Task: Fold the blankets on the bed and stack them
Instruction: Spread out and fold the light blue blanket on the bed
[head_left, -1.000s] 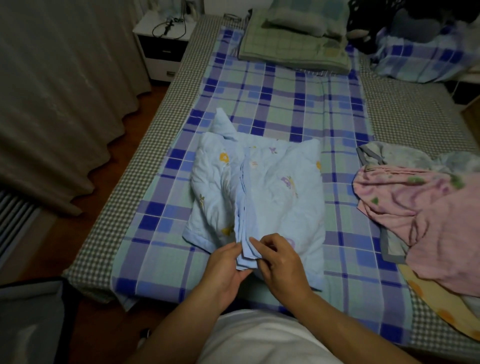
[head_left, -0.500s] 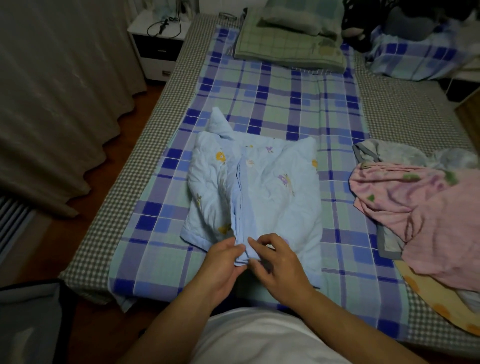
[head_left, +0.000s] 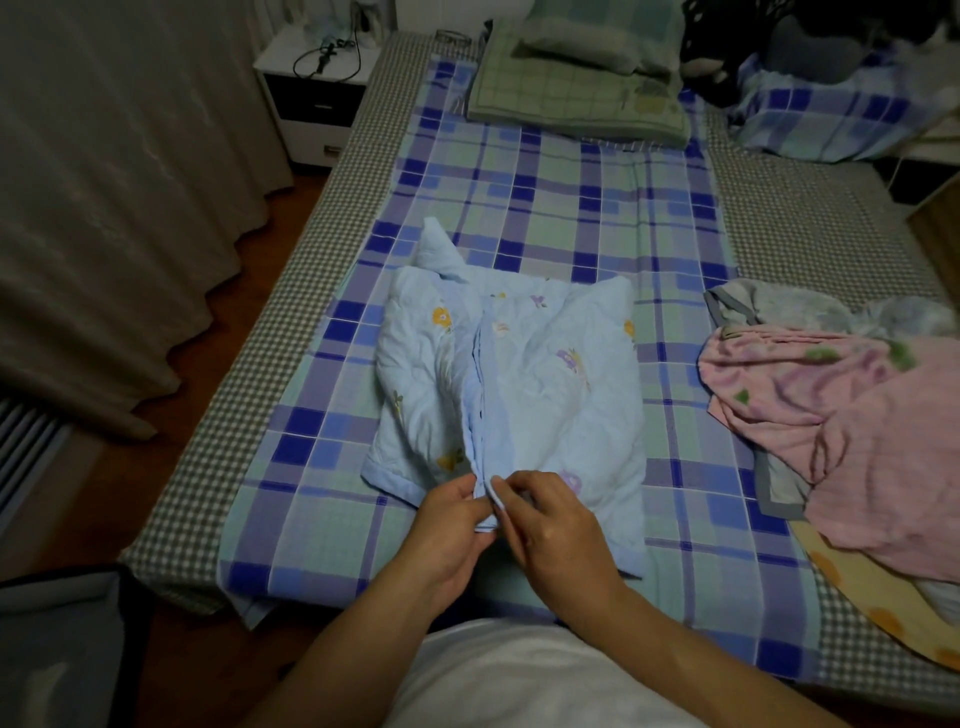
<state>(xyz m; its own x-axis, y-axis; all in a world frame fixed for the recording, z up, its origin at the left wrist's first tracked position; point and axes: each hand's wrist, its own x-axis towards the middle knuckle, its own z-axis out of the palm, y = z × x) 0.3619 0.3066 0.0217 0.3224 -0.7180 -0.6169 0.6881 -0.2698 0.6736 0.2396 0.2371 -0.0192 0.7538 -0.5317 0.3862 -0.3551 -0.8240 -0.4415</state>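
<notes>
Here both hands' fingers (head_left: 492, 488) pinch the blue blanket's (head_left: 540, 384) near edge.

Pale blue quilted blanket (head_left: 524, 395) with small flowers, partly folded, lying mid-bed (head_left: 524, 208) in front of me, its bound edges running down the middle, pink blanket (head_left: 841, 431) crumpled in a heap at my right, unfolded

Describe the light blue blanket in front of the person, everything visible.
The light blue blanket is quilted, puffy fabric printed with small yellow and purple flowers, edged in plain blue binding. It lies partly folded on the plaid sheet, layered edges running down its middle, one corner poking up at the far left. The left hand and right hand pinch its near edge.
</notes>
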